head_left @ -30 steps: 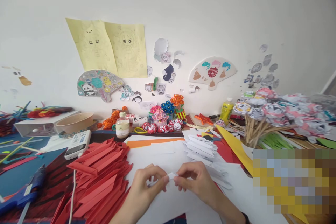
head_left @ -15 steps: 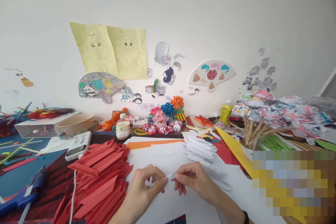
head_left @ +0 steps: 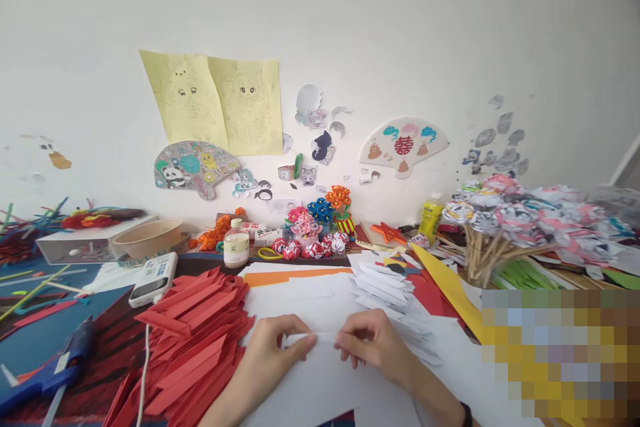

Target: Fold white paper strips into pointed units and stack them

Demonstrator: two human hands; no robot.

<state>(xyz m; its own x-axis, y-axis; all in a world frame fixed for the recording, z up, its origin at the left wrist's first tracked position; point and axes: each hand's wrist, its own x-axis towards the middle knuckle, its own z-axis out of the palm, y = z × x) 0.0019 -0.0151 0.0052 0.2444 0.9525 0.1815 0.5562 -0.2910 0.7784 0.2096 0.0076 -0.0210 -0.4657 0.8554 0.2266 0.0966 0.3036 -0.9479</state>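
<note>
Lowered, two hands (head_left: pixel 320 347) pinch one white strip (head_left: pixel 325 337).

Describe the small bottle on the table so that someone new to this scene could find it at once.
Start from the yellow drawings on the wall and drop to the table's back edge. The small bottle stands upright behind the red paper pile, the only white-capped, pale-labelled container there.

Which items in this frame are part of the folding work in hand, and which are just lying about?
In use: left hand and right hand pinching a white paper strip; stack of folded white pieces; pile of folded red pieces.

Lying about: glue gun, small bottle, bowl, paper flowers on sticks.
</note>
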